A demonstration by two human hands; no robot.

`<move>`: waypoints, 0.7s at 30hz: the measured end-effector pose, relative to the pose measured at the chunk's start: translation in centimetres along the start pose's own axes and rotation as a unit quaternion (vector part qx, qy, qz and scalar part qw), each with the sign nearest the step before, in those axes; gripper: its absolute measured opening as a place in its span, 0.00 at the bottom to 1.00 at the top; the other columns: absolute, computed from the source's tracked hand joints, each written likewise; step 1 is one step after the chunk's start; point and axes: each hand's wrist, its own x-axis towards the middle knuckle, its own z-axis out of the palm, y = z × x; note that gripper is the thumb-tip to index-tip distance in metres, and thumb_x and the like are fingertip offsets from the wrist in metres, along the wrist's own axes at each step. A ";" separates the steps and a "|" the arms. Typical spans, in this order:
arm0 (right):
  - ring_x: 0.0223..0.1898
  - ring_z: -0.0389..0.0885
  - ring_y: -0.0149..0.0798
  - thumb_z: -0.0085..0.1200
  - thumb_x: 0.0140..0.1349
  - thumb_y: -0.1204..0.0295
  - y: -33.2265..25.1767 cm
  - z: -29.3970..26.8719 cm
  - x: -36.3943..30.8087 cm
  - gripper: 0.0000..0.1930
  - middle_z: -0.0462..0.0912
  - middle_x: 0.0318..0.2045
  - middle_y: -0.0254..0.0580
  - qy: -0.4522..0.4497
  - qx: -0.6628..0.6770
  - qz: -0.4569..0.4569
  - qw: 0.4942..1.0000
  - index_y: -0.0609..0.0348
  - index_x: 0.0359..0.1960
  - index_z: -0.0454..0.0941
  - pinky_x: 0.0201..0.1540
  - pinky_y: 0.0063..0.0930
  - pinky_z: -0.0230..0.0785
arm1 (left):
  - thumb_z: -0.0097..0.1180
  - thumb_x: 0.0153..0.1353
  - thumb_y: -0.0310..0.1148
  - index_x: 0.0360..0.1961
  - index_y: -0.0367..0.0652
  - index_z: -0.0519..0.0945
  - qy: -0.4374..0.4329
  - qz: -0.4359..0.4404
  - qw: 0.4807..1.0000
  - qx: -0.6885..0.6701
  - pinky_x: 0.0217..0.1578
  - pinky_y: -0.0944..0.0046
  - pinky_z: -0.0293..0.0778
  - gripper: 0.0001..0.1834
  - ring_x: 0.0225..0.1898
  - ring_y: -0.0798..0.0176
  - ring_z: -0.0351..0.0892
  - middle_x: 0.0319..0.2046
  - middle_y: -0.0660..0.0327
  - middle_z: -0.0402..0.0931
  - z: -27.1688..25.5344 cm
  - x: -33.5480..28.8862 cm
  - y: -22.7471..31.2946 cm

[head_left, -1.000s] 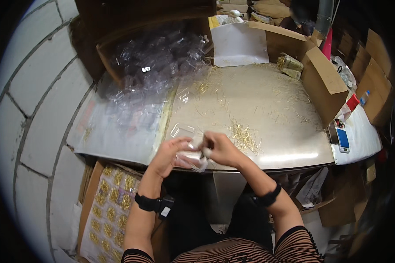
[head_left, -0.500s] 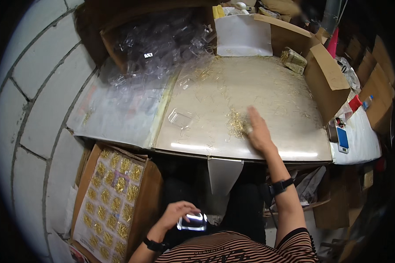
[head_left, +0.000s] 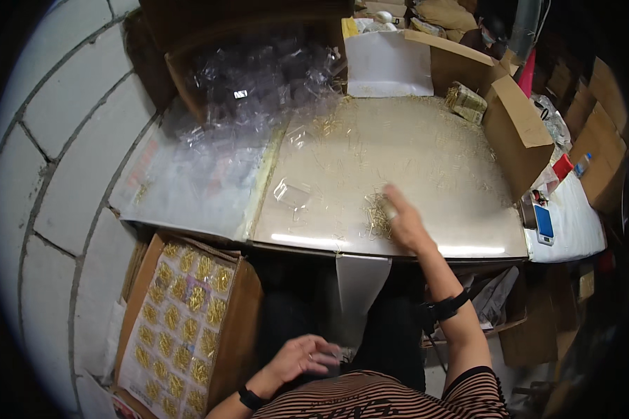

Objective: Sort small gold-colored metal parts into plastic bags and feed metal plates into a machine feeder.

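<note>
On the cream tabletop (head_left: pixel 426 164), my right hand (head_left: pixel 407 225) is at the right side of a small heap of thin gold wire pieces, like pins or clips (head_left: pixel 377 215). Its fingers are stretched out, edge against the heap, grasping nothing that I can see. Low in front of my body, my left hand (head_left: pixel 304 357) has its fingers curled around a clear plastic box (head_left: pixel 342 354); blur and reflections hide most of the box. Another clear plastic box (head_left: pixel 291 194) lies on the tabletop, left of the heap.
Clear plastic boxes (head_left: pixel 265 77) pile up at the far left. A carton (head_left: pixel 248 279) at lower left holds rows of filled clear boxes (head_left: pixel 189 328). Cardboard walls (head_left: pixel 517 119) edge the right, near a blue-screened scale (head_left: pixel 544 222). Someone's head (head_left: pixel 493 31) shows at the back.
My right hand and the gold wire heap have shifted slightly toward the near edge. My left hand has moved a little right, and its box is tilted differently. Someone has appeared at the back.
</note>
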 end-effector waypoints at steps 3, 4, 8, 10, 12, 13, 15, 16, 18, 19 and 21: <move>0.66 0.53 0.47 0.39 0.66 0.58 1.9 -1.2 1.2 0.27 0.57 0.64 0.52 0.084 0.088 0.038 0.992 0.61 0.62 0.58 0.67 0.34 0.46 | 0.39 0.68 0.43 0.49 0.35 0.68 0.141 0.018 0.988 0.055 0.39 0.53 0.80 0.21 0.46 0.43 0.77 0.51 0.43 0.70 -2.8 2.7 0.8; 0.66 0.53 0.48 0.40 0.66 0.58 1.2 -0.3 1.3 0.27 0.57 0.64 0.52 0.068 -0.076 0.014 0.995 0.61 0.62 0.59 0.66 0.35 0.47 | 0.38 0.68 0.44 0.50 0.35 0.68 0.162 0.005 0.981 0.108 0.37 0.55 0.80 0.22 0.45 0.45 0.78 0.50 0.44 0.70 -4.0 3.8 0.5; 0.66 0.53 0.49 0.40 0.65 0.59 -0.9 5.4 -0.2 0.27 0.58 0.63 0.53 0.004 -0.212 -0.109 0.971 0.64 0.61 0.60 0.66 0.37 0.48 | 0.34 0.68 0.51 0.55 0.37 0.65 0.118 -0.031 0.983 0.135 0.34 0.58 0.79 0.28 0.44 0.49 0.79 0.51 0.48 0.71 -4.9 9.9 -1.2; 0.65 0.54 0.51 0.40 0.65 0.62 -2.2 7.0 -2.6 0.26 0.59 0.63 0.55 0.059 -0.251 -0.091 0.962 0.68 0.59 0.61 0.65 0.38 0.49 | 0.31 0.68 0.54 0.56 0.35 0.64 0.088 -0.029 0.988 0.125 0.34 0.58 0.78 0.31 0.45 0.49 0.79 0.51 0.48 0.71 -3.6 11.4 -1.2; 0.65 0.55 0.51 0.41 0.64 0.62 -3.8 6.3 -5.1 0.25 0.61 0.62 0.55 0.039 -0.259 -0.072 0.962 0.68 0.59 0.62 0.65 0.38 0.50 | 0.26 0.66 0.57 0.58 0.35 0.62 0.021 -0.036 0.996 0.084 0.33 0.60 0.80 0.36 0.45 0.49 0.79 0.52 0.48 0.71 -2.9 12.5 -1.4; 0.65 0.55 0.52 0.42 0.64 0.63 -4.8 5.6 -6.4 0.25 0.62 0.61 0.54 0.022 -0.264 -0.060 0.962 0.67 0.58 0.63 0.65 0.38 0.50 | 0.26 0.66 0.57 0.58 0.35 0.62 0.026 -0.043 0.996 0.078 0.33 0.60 0.80 0.36 0.45 0.49 0.79 0.52 0.48 0.71 -2.6 12.7 -1.4; 0.63 0.58 0.51 0.44 0.63 0.66 -5.5 4.0 -8.0 0.23 0.64 0.60 0.54 0.019 -0.236 -0.066 0.969 0.68 0.56 0.65 0.63 0.38 0.54 | 0.21 0.66 0.58 0.59 0.35 0.61 0.035 -0.063 0.992 0.106 0.30 0.65 0.81 0.38 0.45 0.50 0.79 0.52 0.48 0.71 -1.7 13.0 -0.9; 0.62 0.60 0.51 0.46 0.62 0.69 -5.5 3.4 -8.9 0.22 0.65 0.59 0.54 0.012 -0.188 -0.083 0.979 0.68 0.55 0.65 0.62 0.38 0.56 | 0.20 0.66 0.57 0.59 0.34 0.62 0.041 -0.048 0.992 0.106 0.27 0.68 0.82 0.37 0.44 0.49 0.79 0.50 0.49 0.72 -1.0 12.6 -1.0; 0.60 0.64 0.50 0.49 0.57 0.78 -5.2 3.0 -10.2 0.20 0.68 0.56 0.52 0.014 -0.120 -0.123 0.985 0.66 0.53 0.68 0.59 0.38 0.61 | 0.20 0.66 0.57 0.59 0.34 0.62 0.028 -0.047 0.994 0.095 0.26 0.68 0.82 0.37 0.43 0.49 0.79 0.50 0.49 0.73 -1.6 12.5 -1.3; 0.60 0.64 0.50 0.49 0.57 0.78 -5.3 2.7 -10.9 0.20 0.68 0.56 0.52 0.013 -0.119 -0.124 0.985 0.66 0.53 0.68 0.59 0.38 0.61 | 0.21 0.67 0.57 0.59 0.35 0.62 0.013 -0.044 0.995 0.085 0.26 0.68 0.82 0.37 0.43 0.49 0.80 0.49 0.49 0.73 -2.0 12.5 -1.4; 0.57 0.68 0.50 0.50 0.53 0.83 -5.0 2.1 -12.6 0.20 0.71 0.53 0.51 0.018 -0.076 -0.163 0.984 0.64 0.50 0.71 0.57 0.36 0.65 | 0.21 0.67 0.57 0.59 0.35 0.62 0.000 -0.033 0.996 0.082 0.25 0.68 0.82 0.37 0.43 0.49 0.80 0.49 0.49 0.73 -2.2 12.6 -1.7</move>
